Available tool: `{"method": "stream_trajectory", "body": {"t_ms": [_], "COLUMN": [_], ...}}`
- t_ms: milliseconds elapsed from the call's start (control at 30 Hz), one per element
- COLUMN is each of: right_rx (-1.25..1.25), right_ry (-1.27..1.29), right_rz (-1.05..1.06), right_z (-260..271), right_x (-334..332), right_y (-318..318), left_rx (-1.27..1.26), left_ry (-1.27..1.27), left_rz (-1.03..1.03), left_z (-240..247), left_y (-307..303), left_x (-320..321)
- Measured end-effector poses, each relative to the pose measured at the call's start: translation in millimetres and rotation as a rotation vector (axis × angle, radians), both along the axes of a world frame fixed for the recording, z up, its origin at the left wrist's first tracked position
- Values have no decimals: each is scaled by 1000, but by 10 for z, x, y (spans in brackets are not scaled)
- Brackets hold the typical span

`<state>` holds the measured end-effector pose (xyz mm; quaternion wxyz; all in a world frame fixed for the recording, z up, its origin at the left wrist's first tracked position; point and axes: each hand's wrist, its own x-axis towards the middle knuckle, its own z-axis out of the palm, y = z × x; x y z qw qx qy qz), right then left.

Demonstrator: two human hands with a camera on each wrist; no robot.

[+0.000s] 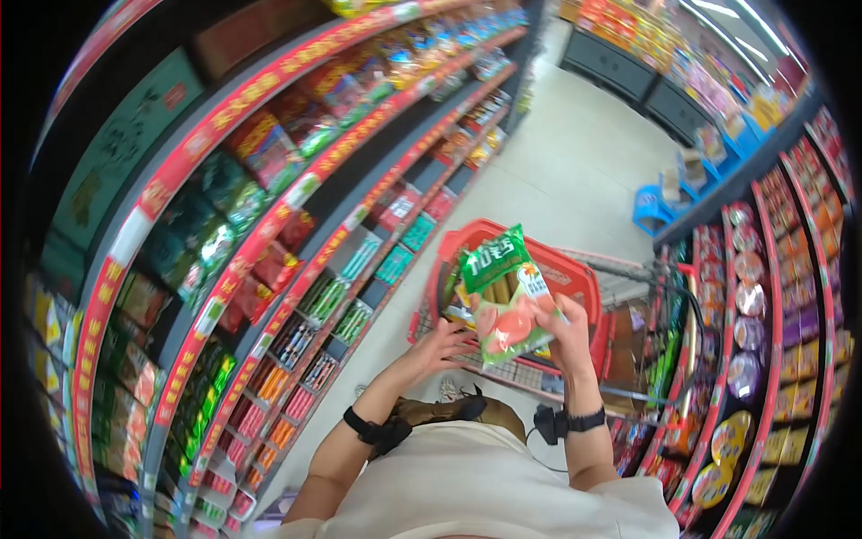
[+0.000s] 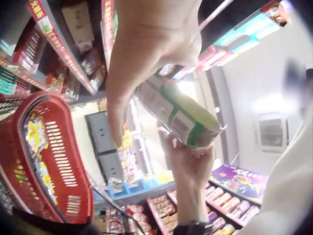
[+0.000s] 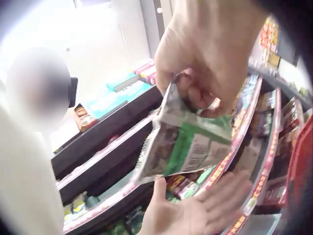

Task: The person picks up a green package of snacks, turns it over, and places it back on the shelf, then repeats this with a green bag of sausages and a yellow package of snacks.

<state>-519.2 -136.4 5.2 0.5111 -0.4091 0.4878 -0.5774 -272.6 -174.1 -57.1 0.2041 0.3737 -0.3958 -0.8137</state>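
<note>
Supermarket aisle, stocked shelving on 2 sides: left shelving (image 1: 169, 386), right shelving (image 1: 778, 305), pale floor (image 1: 548, 148) between.

Right hand (image 1: 569, 334): closed on the edge of 1 green-topped snack bag (image 1: 510, 325), fingers and thumb pinching it. Bag is up in front of the torso, tilted; head view puts it over the basket area, not in it. Long tan sticks show under the green header; exact product unclear.

Left hand (image 1: 435, 349): open, fingers extended, just beside the bag's lower end. No hold on it that I can see.

Further out: red shopping basket (image 1: 585, 286) beyond the hands, at the wire cart (image 1: 628, 280). Left wrist view shows yellow-and-white packets (image 2: 37, 135) inside the basket. Green packs (image 1: 662, 355) sit in the cart. Blue display bins (image 1: 654, 211) and dark cabinets (image 1: 611, 65) past that.

Status, my read: partway. Done: bag is off any shelf and in hand, some goods already in basket and cart. Left: bag isn't put down anywhere, so handling of it is unfinished. Total count left: can't tell.
</note>
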Motion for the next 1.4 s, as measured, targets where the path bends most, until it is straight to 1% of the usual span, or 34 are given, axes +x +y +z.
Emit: {"method": "stream_trajectory", "body": {"t_ms": [33,67,100,133,167,200,233,267,333,367,400,467,500,533,567,600,633,700,733,767,800,867,900,933,1000,1033,1067,1133,1167,1233,1333,1400], "right_rx": [-53,-62,-129,-201,-210,-119,-25,-30,59,6,3,-194,-200,-156,-114,-120,-119,-135,-136,-159,-181,-190,-199,-194,-240,-241,-244,-244,-250,-263,-221,-242], "right_ry": [-83,-86,48,181,181,154,131,132,3,48,50,-20,-22,81,184,179,156,119,114,116,119,121,126,126,124,125,136,146,174,200,164,241], "right_rz": [103,152,281,410,465,630,792,845,795,823,861,870,898,948,996,1023,997,969,994,987,977,991,989,996,973,982,993,1004,1002,996,1000,990], "right_z": [62,114,158,171,122,47,2,20,67,64,95,166,216,280,312,305,283,178,147,133,123,111,105,100,95,109,129,128,117,137,192,191], "right_x": [147,306,464,614,743,865,1005,1180,1546,1741,1998,2562,2810,3048,3252,3429,3598,3891,4007,4116,4219,4411,4489,4555,4657,4697,4721,4750,4761,4785,4786,4758], "right_y": [5,-21,-59,-110,-179,-273,-381,-487,-669,-769,-853,-953,-958,-941,-922,-901,-869,-815,-783,-753,-734,-689,-668,-655,-645,-652,-656,-661,-673,-704,-754,-806], "left_rx": [0,-17,-37,-65,-189,-287,-265,-269,-494,-458,-461,-468,-308,-310,-491,-669,-702,-746,-790,-887,-884,-1013,-958,-952,-878,-905,-903,-816,-816,-995,-1063,-1122], "left_ry": [335,672,761,763,405,37,75,70,29,11,5,-92,-266,-271,-321,-377,-310,-298,-268,-368,-378,-514,-377,-381,-197,-226,-228,-348,-348,-846,-911,-875], "left_rz": [100,196,374,422,542,655,725,777,887,875,913,962,910,937,939,933,900,953,977,925,941,1001,1122,1128,1140,1200,1208,1262,1262,1126,1177,1128], "left_z": [54,134,501,560,591,623,675,756,886,825,835,920,1045,1016,967,943,943,1236,1330,1296,1293,1300,1321,1315,1300,1290,1299,1351,1387,1468,1537,1533], "left_y": [-23,-56,-54,-85,-85,-73,-62,-41,43,61,112,210,293,347,421,486,548,682,749,804,863,970,1002,1042,1118,1123,1134,1159,1165,1156,1078,1035], "left_x": [110,237,389,578,791,1006,1225,1397,1707,1883,2015,2239,2371,2479,2572,2681,2847,3019,3095,3210,3308,3458,3468,3548,3712,3758,3787,3820,3842,3889,3878,3931]}}
